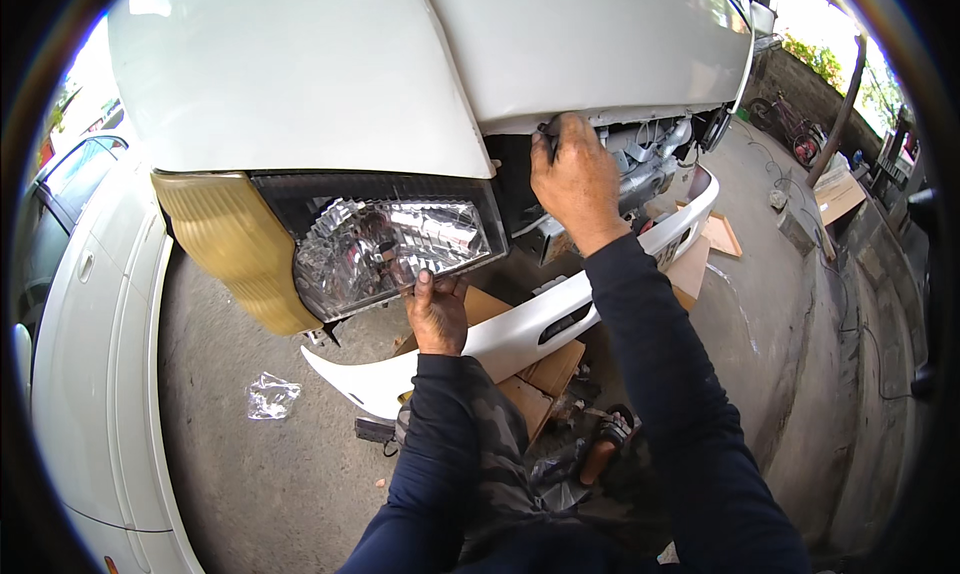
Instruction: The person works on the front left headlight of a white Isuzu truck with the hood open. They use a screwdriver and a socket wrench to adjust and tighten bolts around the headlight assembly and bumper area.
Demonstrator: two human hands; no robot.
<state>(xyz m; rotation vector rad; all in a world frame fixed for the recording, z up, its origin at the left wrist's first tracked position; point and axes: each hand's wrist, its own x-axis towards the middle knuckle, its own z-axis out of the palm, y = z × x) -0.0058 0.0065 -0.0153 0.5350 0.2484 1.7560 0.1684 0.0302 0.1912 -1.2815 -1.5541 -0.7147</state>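
A clear-lensed headlight (400, 239) sits in the front corner of a white vehicle (300, 74), beside a yellowed corner lamp (230, 244). My left hand (438, 316) grips the headlight's lower edge, thumb against the lens and fingers underneath. Further right, my right hand (578, 179) reaches to the opening below the front panel's edge. Its fingers are curled at something dark there, which I cannot make out. Behind that hand, metal parts (650, 159) show in the open front. Below my hands lies a white bumper (530, 334), crossing the space between my arms.
Cardboard (545, 374) lies under the bumper. A crumpled clear plastic bag (272, 396) is on the concrete floor (240, 464). Another white car (105, 354) stands close on the left. Concrete steps (860, 394) and a bicycle (790, 124) are on the right.
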